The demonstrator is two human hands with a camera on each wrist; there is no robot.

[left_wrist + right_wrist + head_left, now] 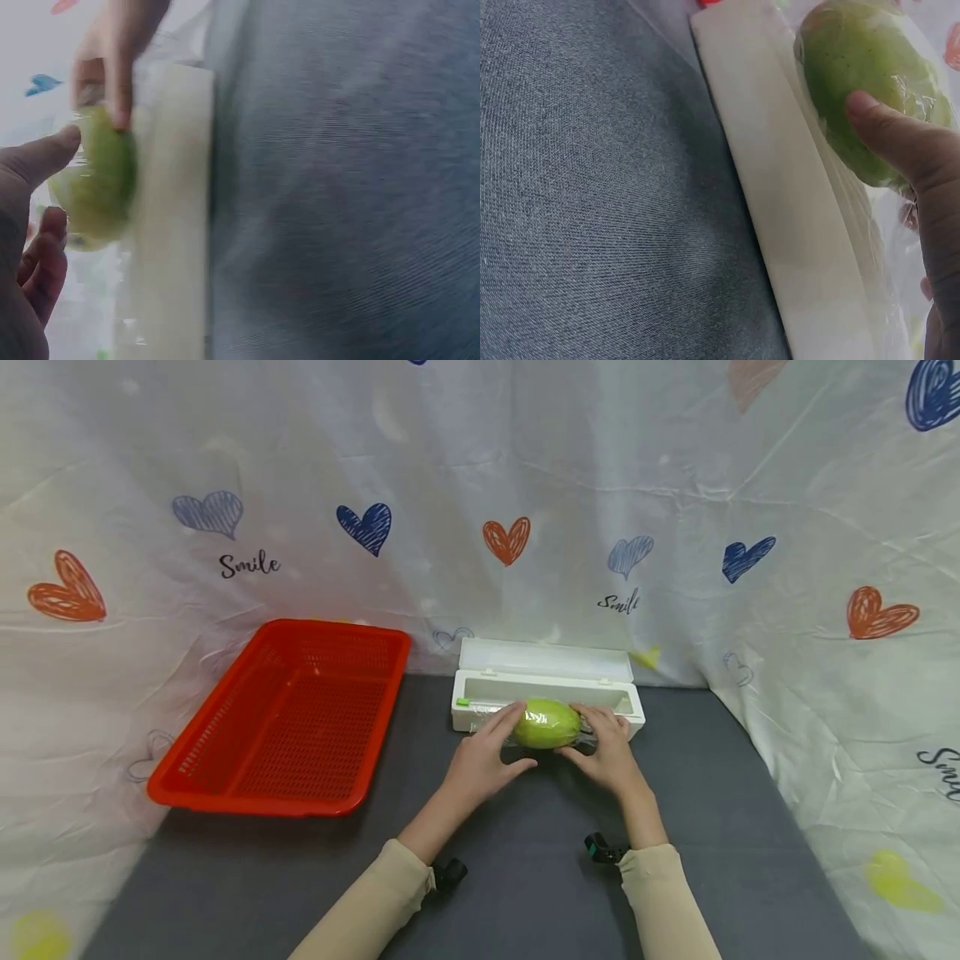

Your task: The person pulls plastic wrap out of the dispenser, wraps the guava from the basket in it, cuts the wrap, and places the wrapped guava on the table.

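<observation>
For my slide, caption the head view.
Right hand grips wrapped green fruit by open white box, left hand alongside, red basket nearby.

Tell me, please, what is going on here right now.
A person is handling a green fruit with clear plastic wrap on it at a long white box whose lid is open. The right hand grips the fruit from one end, and the left hand touches the other end. To the left of the box, a red basket sits on the grey table.

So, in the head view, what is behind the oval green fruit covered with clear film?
Behind the fruit, a long white plastic box stands with its lid open. The fruit covers part of the front wall; anything hidden there cannot be seen.
</observation>
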